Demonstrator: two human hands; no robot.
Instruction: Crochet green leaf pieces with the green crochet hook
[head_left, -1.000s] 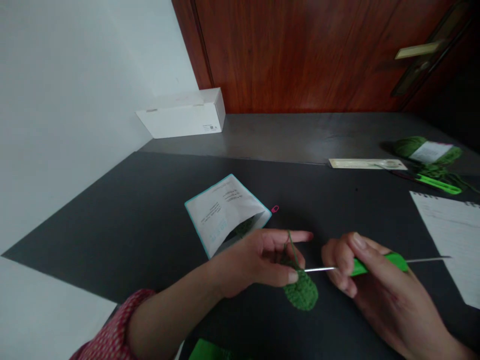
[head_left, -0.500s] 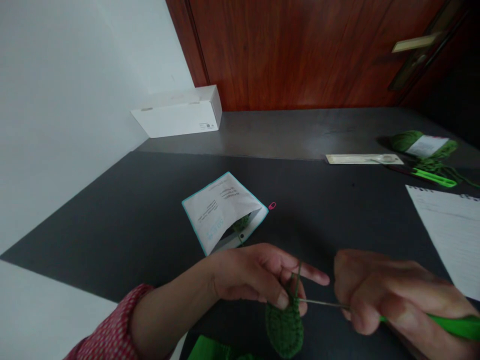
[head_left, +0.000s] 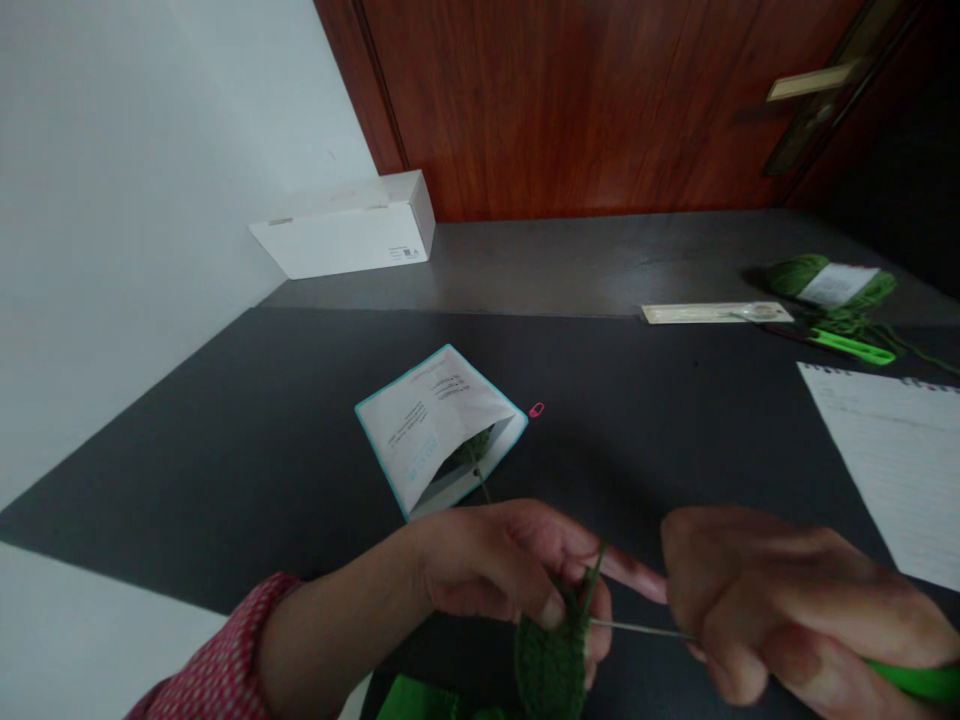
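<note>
A small oval of dark green crochet (head_left: 551, 665) is pinched between the thumb and fingers of my left hand (head_left: 517, 570). Green yarn (head_left: 594, 575) runs from the piece up over my stretched left index finger. My right hand (head_left: 787, 590) is wrapped round a crochet hook (head_left: 915, 680) with a green handle. The hook's thin metal shaft points left, and its tip meets the upper right edge of the crochet; the exact stitch is too small to make out. From a white pouch (head_left: 409, 425) beyond my left wrist, a strand of yarn leads toward my left hand.
A pink stitch marker (head_left: 536, 410) lies beside the pouch. At the right are a spiral notebook (head_left: 885, 450), a green-handled tool (head_left: 855, 346), a flat narrow packet (head_left: 716, 313) and a green yarn skein (head_left: 825, 282). A white box (head_left: 345, 235) stands by the wall. Something green (head_left: 420, 700) sits at the bottom edge.
The crochet piece has tilted and shifted slightly left and down in my left hand. The hook stays at its edge. The whole view has moved a little.
</note>
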